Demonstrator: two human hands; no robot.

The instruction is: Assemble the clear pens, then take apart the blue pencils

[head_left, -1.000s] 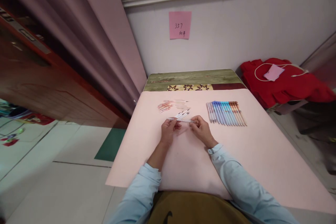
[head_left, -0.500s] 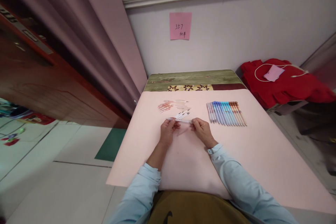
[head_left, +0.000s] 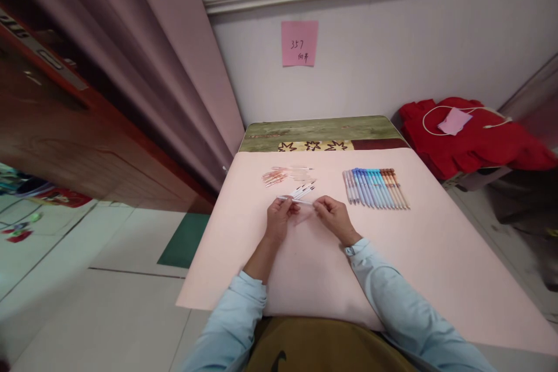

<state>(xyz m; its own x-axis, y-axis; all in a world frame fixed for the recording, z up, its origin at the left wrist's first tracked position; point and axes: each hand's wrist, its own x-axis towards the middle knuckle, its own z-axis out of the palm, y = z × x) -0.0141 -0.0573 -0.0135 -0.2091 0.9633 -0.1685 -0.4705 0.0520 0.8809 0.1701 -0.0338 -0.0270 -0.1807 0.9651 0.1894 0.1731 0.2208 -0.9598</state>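
Observation:
Both hands meet over the middle of a pink table mat [head_left: 392, 256]. My left hand [head_left: 280, 218] and my right hand [head_left: 332, 215] each pinch one end of a thin clear pen tube [head_left: 300, 201] held level between them. Just beyond the hands lie a few white pen refills [head_left: 304, 189] and a small pile of clear pinkish pen parts [head_left: 285, 175]. A neat row of several blue, light-blue and brown pens [head_left: 375, 187] lies to the right of my right hand.
The mat covers a table whose green wooden far end [head_left: 318, 128] meets the wall. A pink sticky note [head_left: 299, 42] is on the wall. A red cloth [head_left: 471, 133] with a white cable sits at the right. A curtain hangs at the left.
My right hand has slid a little to the left along the tube, closing the gap to my left hand. The items on the mat have not moved.

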